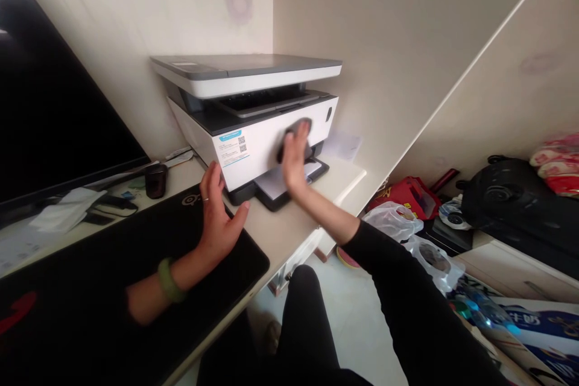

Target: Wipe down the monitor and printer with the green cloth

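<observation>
A white and grey printer stands at the desk corner, with a blue-and-white sticker on its front. My right hand presses a dark cloth flat against the front panel; motion blurs both, and the fingers partly cover the cloth. Below it, the output tray juts out with white paper on it. At the printer's near left corner, my left hand is open, fingers spread, its fingertips at the printer's side. A green bangle circles the left wrist.
On the left are a large black monitor, a black desk mat, a dark mouse-like object and crumpled tissue. To the right lie a red bag, plastic bags and a black bag. A wall backs the printer.
</observation>
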Demonstrator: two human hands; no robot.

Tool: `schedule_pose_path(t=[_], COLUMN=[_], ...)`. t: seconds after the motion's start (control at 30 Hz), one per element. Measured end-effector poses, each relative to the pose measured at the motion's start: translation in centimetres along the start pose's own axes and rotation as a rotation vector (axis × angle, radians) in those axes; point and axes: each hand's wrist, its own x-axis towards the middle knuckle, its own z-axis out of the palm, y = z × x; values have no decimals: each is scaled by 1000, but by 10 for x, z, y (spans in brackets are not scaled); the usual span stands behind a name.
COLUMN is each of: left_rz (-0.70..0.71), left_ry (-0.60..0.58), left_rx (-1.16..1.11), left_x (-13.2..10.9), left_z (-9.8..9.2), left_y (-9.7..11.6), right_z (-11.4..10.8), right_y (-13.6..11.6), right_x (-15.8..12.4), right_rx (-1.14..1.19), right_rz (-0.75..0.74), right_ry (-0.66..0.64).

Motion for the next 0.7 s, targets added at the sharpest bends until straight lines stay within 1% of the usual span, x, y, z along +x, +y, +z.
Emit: schedule_pose_path(t=[0.07,0.1,0.13,0.17,0.2,0.23,0.3,0.37,0.4,0.43,0.47,0.5,0.53,0.57,0.63,0.7], left_rz=[9,10,5,-2,-12,-22,-30,-28,-28,-29,-31,-33,-35,-38,-38,-39], left_ry=[0,-1,-4,-6,-6,-4,1,0,-2,-3,-1,1,4,8,13,17], left_rx=[-1,-1,-4,-10,-16,-22,-28,-27,-27,-30,-36,-46,-58,-72,-105,-128], left_x=[0,0,0,0,0,0,0,0,0,-1,-1,-2,-2,-3,-3,-4], left_z=[-1,-1,-2,-2,-2,-2,-1,0,0,1,1,2,2,3,3,3], left_y=[-2,-2,-2,-2,-1,-1,0,0,0,-1,-1,-2,-2,-2,-3,-4], right_z=[17,22,24,23,19,13,-2,-13,-15,-15,-12,-7,1,9,26,40], right_y=[-11,-15,-17,-18,-18,-16,-13,-10,-10,-11,-13,-16,-19,-22,-28,-32], right_x=[-47,-63,-72,-73,-66,-52,-11,30,46,55,57,53,43,28,-10,-48], right_rx=[-66,-91,-116,-143,-173,-203,-250,-237,-220,-202,-184,-167,-153,-142,-135,-151], right_rz=[-258,-329,-371,-391,-393,-380,-322,-201,-117,-36,28,61,56,18,-142,-271], right_ry=[-197,-265,-306,-320,-307,-270,-137,13,70,118,150,166,164,143,55,-73])
